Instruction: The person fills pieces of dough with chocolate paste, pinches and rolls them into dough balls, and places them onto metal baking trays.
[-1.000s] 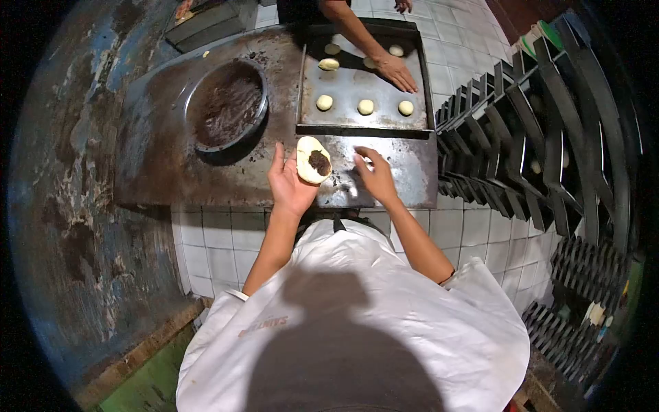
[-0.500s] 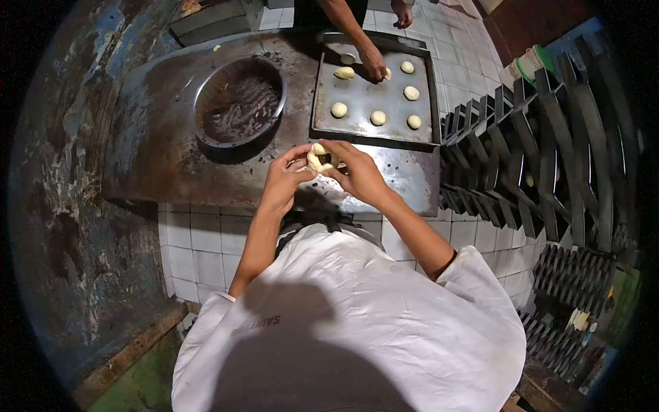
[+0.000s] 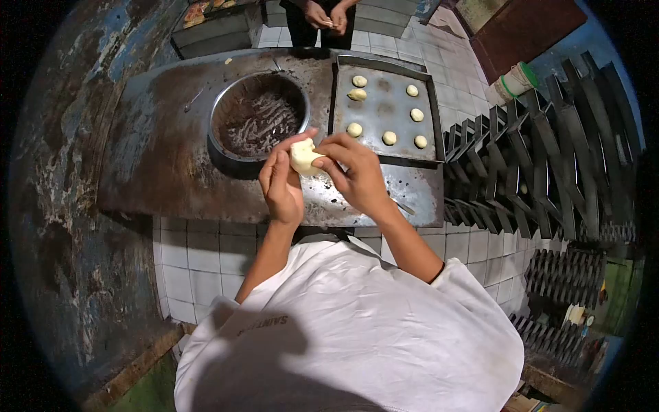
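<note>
Both my hands are above the near edge of the worn metal table. A pale piece of dough (image 3: 302, 159) is between them, with a folded, uneven top. My left hand (image 3: 282, 187) cups the dough from the left, its thumb raised alongside. The thumb and fingers of my right hand (image 3: 358, 172) pinch the dough's right edge. Just beyond my left hand stands a round metal bowl (image 3: 307, 113) with dark brown filling smeared inside. Beyond my right hand, a square baking tray (image 3: 386, 128) holds several pale dough balls (image 3: 389, 138), spaced apart.
Another person's hands (image 3: 328, 17) are close together beyond the table's far edge. Black metal trays (image 3: 542, 144) are stacked at the right. A white bucket (image 3: 515, 81) with a green rim is behind them. A thin metal utensil (image 3: 403, 206) lies near the table's front right.
The dough's ring-like opening with a dark middle no longer shows; it looks folded over. The other person's hand has left the tray, and the dough piece at its fingers is gone from there.
</note>
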Available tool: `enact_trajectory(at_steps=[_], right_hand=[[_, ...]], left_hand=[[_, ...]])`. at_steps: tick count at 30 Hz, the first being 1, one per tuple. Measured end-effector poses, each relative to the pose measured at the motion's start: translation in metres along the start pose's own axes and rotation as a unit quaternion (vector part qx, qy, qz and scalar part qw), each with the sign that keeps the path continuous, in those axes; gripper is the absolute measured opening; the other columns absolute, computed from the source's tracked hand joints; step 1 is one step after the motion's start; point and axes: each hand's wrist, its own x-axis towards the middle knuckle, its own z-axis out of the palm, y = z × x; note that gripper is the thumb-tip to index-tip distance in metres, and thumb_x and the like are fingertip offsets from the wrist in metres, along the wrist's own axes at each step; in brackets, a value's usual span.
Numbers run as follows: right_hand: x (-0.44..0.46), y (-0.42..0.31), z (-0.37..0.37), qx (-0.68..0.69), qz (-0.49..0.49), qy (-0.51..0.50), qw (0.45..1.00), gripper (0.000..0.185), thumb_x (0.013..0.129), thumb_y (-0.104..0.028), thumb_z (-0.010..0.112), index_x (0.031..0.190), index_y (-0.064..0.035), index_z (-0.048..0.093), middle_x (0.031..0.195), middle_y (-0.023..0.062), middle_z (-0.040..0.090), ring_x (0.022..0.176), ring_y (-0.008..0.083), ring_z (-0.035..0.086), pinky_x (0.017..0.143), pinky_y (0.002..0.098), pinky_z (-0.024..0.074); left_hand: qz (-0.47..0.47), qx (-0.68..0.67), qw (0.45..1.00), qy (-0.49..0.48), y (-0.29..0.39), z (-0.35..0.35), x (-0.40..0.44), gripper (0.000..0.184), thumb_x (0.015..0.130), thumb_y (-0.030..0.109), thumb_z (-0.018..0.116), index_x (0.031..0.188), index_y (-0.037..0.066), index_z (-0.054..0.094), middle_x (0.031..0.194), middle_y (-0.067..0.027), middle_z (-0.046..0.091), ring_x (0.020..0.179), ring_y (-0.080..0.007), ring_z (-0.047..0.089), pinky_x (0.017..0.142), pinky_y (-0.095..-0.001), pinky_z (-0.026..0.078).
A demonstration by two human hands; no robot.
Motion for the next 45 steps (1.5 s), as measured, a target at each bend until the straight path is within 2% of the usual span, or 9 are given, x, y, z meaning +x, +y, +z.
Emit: enact_trajectory(at_steps=[4, 7, 12, 19, 25, 28, 38, 42, 45], right_hand=[[0.018, -0.027, 0.014, 0.328, 0.198, 0.14, 0.913, 0.026, 0.084, -0.012, 0.081, 0.104, 0.001, 0.069, 0.102, 0.0075, 0.068, 0.092, 0.013, 0.065, 0.075, 0.0322, 0.0548], [0.015, -0.02, 0.022, 0.365, 0.216, 0.032, 0.905, 0.022, 0.085, -0.009, 0.079, 0.101, 0.002, 0.069, 0.098, 0.0084, 0.068, 0.091, 0.0123, 0.065, 0.077, 0.0299, 0.0538], [0.016, -0.047, 0.043, 0.199, 0.13, 0.115, 0.965, 0.037, 0.08, -0.001, 0.075, 0.117, -0.006, 0.075, 0.094, 0.0082, 0.069, 0.079, 0.0194, 0.066, 0.074, 0.0308, 0.0523], [0.018, -0.053, 0.055, -0.033, 0.047, 0.163, 0.985, 0.034, 0.074, -0.001, 0.076, 0.107, -0.0077, 0.075, 0.089, 0.0104, 0.063, 0.082, 0.0269, 0.065, 0.074, 0.0336, 0.0505], [0.026, -0.053, 0.057, 0.316, 0.217, 0.056, 0.922, 0.015, 0.082, -0.007, 0.08, 0.093, 0.0031, 0.075, 0.094, 0.0063, 0.07, 0.085, 0.0122, 0.065, 0.077, 0.0283, 0.0509], [0.02, -0.047, 0.066, 0.198, 0.202, 0.084, 0.955, 0.037, 0.083, -0.004, 0.077, 0.119, -0.0005, 0.072, 0.097, 0.0106, 0.072, 0.084, 0.0166, 0.067, 0.078, 0.0309, 0.0525], [0.01, -0.049, 0.077, -0.108, 0.044, 0.124, 0.985, 0.031, 0.077, -0.005, 0.079, 0.108, -0.0053, 0.073, 0.096, 0.0112, 0.065, 0.088, 0.0283, 0.069, 0.075, 0.0372, 0.0553], [0.013, -0.038, 0.068, 0.269, 0.213, 0.152, 0.927, 0.014, 0.08, -0.004, 0.078, 0.092, 0.0011, 0.074, 0.095, 0.0121, 0.071, 0.08, 0.0195, 0.069, 0.074, 0.0325, 0.0534], [0.007, -0.021, 0.058, 0.234, 0.229, 0.126, 0.936, 0.007, 0.083, -0.004, 0.078, 0.087, 0.0008, 0.075, 0.093, 0.0124, 0.073, 0.083, 0.0158, 0.068, 0.074, 0.0316, 0.053]], left_hand=[[-0.015, -0.071, 0.989, -0.131, 0.029, 0.005, 0.004, 0.043, 0.094, 0.016, 0.054, 0.13, -0.007, 0.062, 0.153, -0.0217, 0.046, 0.138, -0.0253, 0.046, 0.115, -0.0399, 0.036], [-0.036, -0.049, 0.992, -0.111, 0.028, -0.007, 0.007, 0.042, 0.091, 0.01, 0.056, 0.129, -0.006, 0.063, 0.151, -0.0192, 0.046, 0.136, -0.0241, 0.048, 0.115, -0.0394, 0.035], [-0.087, -0.102, 0.989, 0.066, 0.026, -0.022, 0.014, 0.035, 0.101, 0.01, 0.061, 0.134, 0.002, 0.053, 0.129, -0.0155, 0.064, 0.119, -0.0224, 0.062, 0.101, -0.0365, 0.05], [-0.036, -0.098, 0.995, -0.005, 0.03, -0.032, 0.01, 0.023, 0.105, 0.021, 0.059, 0.113, 0.001, 0.066, 0.129, -0.0171, 0.065, 0.117, -0.0218, 0.063, 0.098, -0.0328, 0.05], [-0.038, -0.092, 0.988, -0.116, 0.045, -0.042, 0.008, 0.033, 0.1, 0.016, 0.055, 0.125, -0.003, 0.065, 0.146, -0.0179, 0.054, 0.133, -0.0254, 0.053, 0.115, -0.0376, 0.036], [-0.142, -0.154, 0.978, 0.014, 0.05, -0.043, 0.002, 0.033, 0.1, 0.012, 0.057, 0.129, -0.003, 0.06, 0.136, -0.018, 0.061, 0.124, -0.0225, 0.059, 0.104, -0.034, 0.047], [-0.143, -0.118, 0.979, 0.082, 0.028, -0.052, -0.01, 0.026, 0.109, 0.018, 0.051, 0.122, 0.0, 0.064, 0.131, -0.0146, 0.064, 0.118, -0.0192, 0.061, 0.101, -0.0329, 0.049], [-0.086, -0.09, 0.992, 0.035, 0.008, -0.039, -0.005, 0.021, 0.108, 0.017, 0.052, 0.115, 0.001, 0.065, 0.137, -0.017, 0.06, 0.125, -0.0208, 0.056, 0.108, -0.0364, 0.043], [-0.053, -0.073, 0.994, 0.053, -0.013, -0.022, 0.0, 0.02, 0.107, 0.019, 0.054, 0.109, 0.001, 0.064, 0.129, -0.0162, 0.063, 0.117, -0.0186, 0.059, 0.103, -0.0339, 0.045]])
